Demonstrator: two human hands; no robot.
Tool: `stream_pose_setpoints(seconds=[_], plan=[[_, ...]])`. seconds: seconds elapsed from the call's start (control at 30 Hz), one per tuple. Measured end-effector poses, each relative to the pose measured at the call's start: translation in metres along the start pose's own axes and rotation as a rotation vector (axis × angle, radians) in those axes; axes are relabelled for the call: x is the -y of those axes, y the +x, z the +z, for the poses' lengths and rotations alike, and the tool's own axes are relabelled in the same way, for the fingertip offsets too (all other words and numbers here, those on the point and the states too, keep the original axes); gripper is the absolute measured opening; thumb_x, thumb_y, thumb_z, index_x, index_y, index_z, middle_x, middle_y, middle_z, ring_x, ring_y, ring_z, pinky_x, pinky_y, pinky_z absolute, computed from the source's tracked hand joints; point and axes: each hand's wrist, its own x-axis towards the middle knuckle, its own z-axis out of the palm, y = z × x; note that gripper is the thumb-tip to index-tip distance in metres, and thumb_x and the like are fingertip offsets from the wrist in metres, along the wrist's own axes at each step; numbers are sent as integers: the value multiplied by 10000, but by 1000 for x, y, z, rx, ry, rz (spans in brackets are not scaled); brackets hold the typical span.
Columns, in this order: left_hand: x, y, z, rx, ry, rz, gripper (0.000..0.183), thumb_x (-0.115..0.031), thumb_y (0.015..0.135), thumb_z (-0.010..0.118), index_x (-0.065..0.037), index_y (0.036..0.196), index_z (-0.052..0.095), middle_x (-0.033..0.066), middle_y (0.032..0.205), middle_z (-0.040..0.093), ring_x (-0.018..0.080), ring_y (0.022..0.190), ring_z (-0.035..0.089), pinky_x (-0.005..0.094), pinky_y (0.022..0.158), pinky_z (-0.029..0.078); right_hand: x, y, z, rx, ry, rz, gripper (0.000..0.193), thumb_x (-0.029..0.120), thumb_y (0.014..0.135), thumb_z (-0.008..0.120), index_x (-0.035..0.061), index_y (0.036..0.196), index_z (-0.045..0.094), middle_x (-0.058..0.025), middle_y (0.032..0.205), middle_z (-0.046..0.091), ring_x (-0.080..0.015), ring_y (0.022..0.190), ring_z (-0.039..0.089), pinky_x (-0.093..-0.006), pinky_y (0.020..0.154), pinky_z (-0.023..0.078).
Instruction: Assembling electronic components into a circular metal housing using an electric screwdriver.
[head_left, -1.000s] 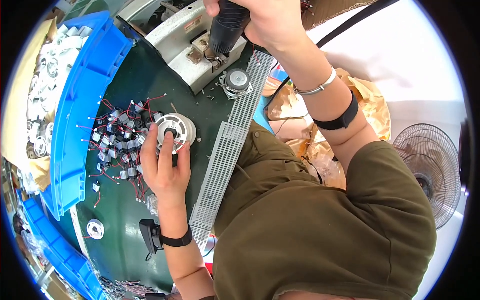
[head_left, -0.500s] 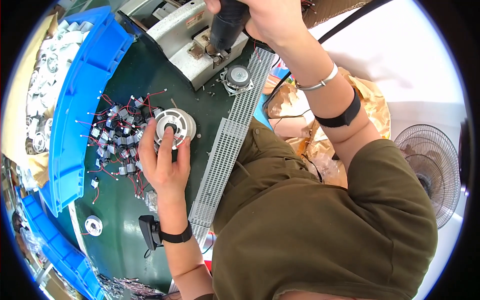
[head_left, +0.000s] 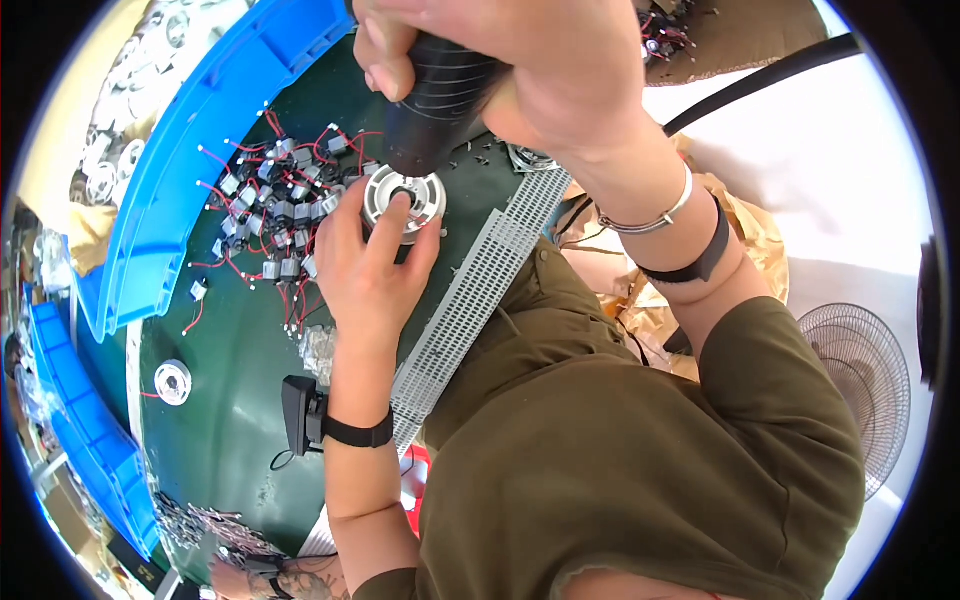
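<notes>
My right hand [head_left: 570,80] is wrapped round a black electric screwdriver [head_left: 435,115], held tip down over a round white plastic housing [head_left: 428,212]. The driver's lower end meets the housing's far edge; its bit is hidden. On the near side, my left hand [head_left: 365,270] holds the housing against the green bench, thumb and fingers about its rim. One finger presses on the small black part [head_left: 405,200] in its middle. Just left of this hand lies a pile of small grey-and-black components with red wires [head_left: 290,205].
A blue bin [head_left: 150,230] of white plastic parts borders the bench's left side. A perforated metal strip [head_left: 480,280] runs along my edge. A loose white round part [head_left: 173,382] lies at left. Another person's tattooed forearm [head_left: 315,580] shows at lower left. A fan [head_left: 860,390] stands right.
My right hand has brought the screwdriver from the metal box on the bench over to the white housing. My left hand keeps hold of the housing. The whole view has shifted.
</notes>
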Motion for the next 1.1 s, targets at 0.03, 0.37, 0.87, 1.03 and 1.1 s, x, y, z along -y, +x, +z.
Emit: stream_pose_setpoints(seconds=[0.03, 0.37, 0.87, 1.03, 1.1], plan=[[-1, 2, 0, -7, 6, -7, 325, -178, 615, 779, -87, 894, 639, 140, 1035, 588, 288, 787, 591, 371, 662, 475, -3, 2, 0, 3, -175, -43, 341, 46, 713, 698, -18, 1011, 544, -29, 735, 578, -97, 565, 551, -243, 509, 440], [-1, 2, 1, -32, -3, -7, 296, -183, 625, 769, -82, 870, 637, 125, 1006, 584, 273, 786, 601, 370, 674, 482, -10, 0, 7, 11, 46, 216, 324, 6, 727, 674, -23, 1020, 537, -25, 690, 569, -85, 518, 533, -227, 483, 436], [-2, 2, 1, -46, -8, -3, 296, -184, 630, 765, -89, 878, 634, 126, 1020, 577, 271, 790, 593, 369, 674, 480, -6, 1, 20, 213, -850, -209, 163, -3, 685, 674, 11, 788, 549, 21, 660, 551, -39, 574, 505, -209, 503, 412], [0, 2, 3, -40, -16, -15, 305, -183, 629, 765, -88, 887, 631, 133, 1030, 577, 281, 804, 587, 367, 683, 479, -6, 2, 25, 173, -739, -115, 152, -21, 689, 665, 27, 730, 526, 31, 625, 536, -32, 549, 496, -207, 486, 407], [-1, 0, 3, -45, -27, -29, 310, -187, 628, 767, -86, 887, 630, 133, 1030, 575, 288, 815, 582, 377, 684, 475, -6, 2, 24, 192, -732, -119, 151, -22, 693, 663, 29, 727, 525, 32, 622, 534, -33, 542, 496, -205, 482, 405]])
